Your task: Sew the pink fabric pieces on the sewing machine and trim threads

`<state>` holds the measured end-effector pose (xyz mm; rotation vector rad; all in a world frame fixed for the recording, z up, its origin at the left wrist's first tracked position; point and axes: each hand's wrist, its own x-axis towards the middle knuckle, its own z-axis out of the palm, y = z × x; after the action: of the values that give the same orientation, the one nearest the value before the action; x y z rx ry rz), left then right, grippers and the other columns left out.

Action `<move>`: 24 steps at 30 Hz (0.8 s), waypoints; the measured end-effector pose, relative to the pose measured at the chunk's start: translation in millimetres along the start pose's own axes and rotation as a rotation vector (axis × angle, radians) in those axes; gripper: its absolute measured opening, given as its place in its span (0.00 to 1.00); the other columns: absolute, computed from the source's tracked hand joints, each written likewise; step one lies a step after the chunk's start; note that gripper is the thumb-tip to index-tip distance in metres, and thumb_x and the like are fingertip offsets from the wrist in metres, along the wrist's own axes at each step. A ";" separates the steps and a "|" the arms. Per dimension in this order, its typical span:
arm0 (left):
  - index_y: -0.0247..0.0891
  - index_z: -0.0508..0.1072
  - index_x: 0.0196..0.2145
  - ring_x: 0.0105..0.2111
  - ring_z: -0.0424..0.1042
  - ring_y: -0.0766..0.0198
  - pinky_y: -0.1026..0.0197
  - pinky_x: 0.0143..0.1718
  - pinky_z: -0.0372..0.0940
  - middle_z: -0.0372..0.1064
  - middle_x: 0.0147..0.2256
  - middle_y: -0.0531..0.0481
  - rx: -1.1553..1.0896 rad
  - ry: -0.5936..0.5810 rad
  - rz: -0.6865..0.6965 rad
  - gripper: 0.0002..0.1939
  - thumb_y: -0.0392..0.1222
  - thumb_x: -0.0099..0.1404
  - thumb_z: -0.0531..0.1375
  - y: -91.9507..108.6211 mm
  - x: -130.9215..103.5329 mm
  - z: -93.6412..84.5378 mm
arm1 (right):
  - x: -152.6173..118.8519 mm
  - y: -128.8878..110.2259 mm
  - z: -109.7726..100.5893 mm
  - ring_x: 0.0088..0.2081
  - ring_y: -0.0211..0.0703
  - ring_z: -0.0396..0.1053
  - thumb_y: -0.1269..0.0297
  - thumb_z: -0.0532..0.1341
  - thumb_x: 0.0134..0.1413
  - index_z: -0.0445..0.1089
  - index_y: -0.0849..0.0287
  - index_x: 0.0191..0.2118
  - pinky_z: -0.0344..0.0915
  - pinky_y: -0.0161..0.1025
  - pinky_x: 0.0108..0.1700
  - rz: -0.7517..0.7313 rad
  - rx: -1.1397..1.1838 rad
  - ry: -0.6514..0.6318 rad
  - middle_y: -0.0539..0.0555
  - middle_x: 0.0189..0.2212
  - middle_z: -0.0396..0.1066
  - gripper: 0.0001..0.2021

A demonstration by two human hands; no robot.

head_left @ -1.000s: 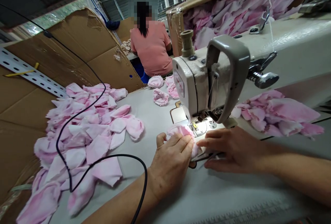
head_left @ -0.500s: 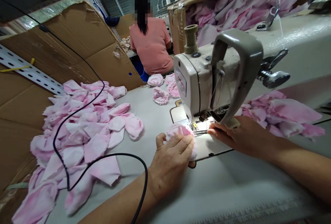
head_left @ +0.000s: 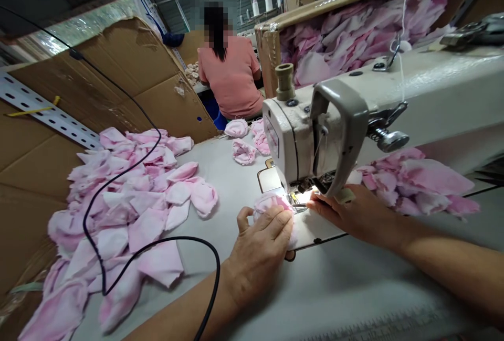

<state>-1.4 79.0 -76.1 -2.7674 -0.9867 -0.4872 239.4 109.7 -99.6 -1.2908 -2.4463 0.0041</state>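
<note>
My left hand (head_left: 262,252) presses and grips a small round pink-and-white fabric piece (head_left: 271,202) at the needle area of a white sewing machine (head_left: 289,144). The fingers cover much of the piece. Close by on the right, my right hand (head_left: 350,210) pinches a thin metal tool that looks like tweezers (head_left: 300,205), its tips pointing at the fabric beside the presser foot. Part of that hand is behind the machine's grey guard (head_left: 350,126). A lamp lights the needle plate.
A heap of pink fabric pieces (head_left: 129,199) lies left, crossed by a black cable (head_left: 84,220). Several rounded pieces (head_left: 243,151) lie behind the needle area. More fabric (head_left: 425,178) sits under the machine arm. Cardboard (head_left: 157,84) borders the table; a person (head_left: 232,76) sits beyond.
The view has shifted slightly, so the machine appears further left. My right hand and the tweezers are a little closer to the fabric. My left hand stays on the piece.
</note>
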 end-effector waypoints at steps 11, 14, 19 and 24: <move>0.33 0.69 0.47 0.47 0.71 0.56 0.47 0.56 0.42 0.74 0.46 0.44 0.042 -0.120 0.122 0.15 0.28 0.64 0.54 -4.0 12.3 -4.4 | 4.6 -3.3 -1.1 0.24 0.46 0.71 0.65 0.52 0.65 0.68 0.60 0.33 0.46 0.39 0.24 0.016 -0.108 0.060 0.57 0.26 0.75 0.11; 0.35 0.69 0.44 0.45 0.71 0.57 0.47 0.56 0.42 0.73 0.46 0.44 0.011 -0.144 0.102 0.13 0.28 0.62 0.54 -5.7 13.2 -0.9 | 6.4 -4.6 -2.9 0.24 0.46 0.71 0.67 0.52 0.65 0.68 0.60 0.33 0.46 0.39 0.24 0.008 -0.143 0.054 0.57 0.25 0.75 0.11; 0.36 0.68 0.47 0.47 0.71 0.57 0.46 0.55 0.42 0.72 0.50 0.43 -0.082 -0.085 0.048 0.14 0.28 0.66 0.51 -6.4 9.0 7.6 | 8.8 -5.5 -4.6 0.24 0.46 0.71 0.68 0.53 0.63 0.69 0.60 0.31 0.47 0.39 0.23 0.006 -0.156 0.017 0.56 0.25 0.74 0.11; 0.36 0.67 0.50 0.48 0.71 0.57 0.46 0.57 0.40 0.72 0.51 0.43 -0.133 -0.045 0.024 0.14 0.31 0.70 0.49 -7.6 8.3 10.2 | 3.8 2.9 -1.1 0.28 0.46 0.72 0.65 0.56 0.63 0.70 0.59 0.32 0.57 0.38 0.28 0.115 0.028 -0.010 0.55 0.27 0.74 0.09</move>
<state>2.3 92.3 -82.3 -2.9171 -0.9625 -0.5062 240.1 114.3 -97.9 -1.4207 -2.3683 0.0748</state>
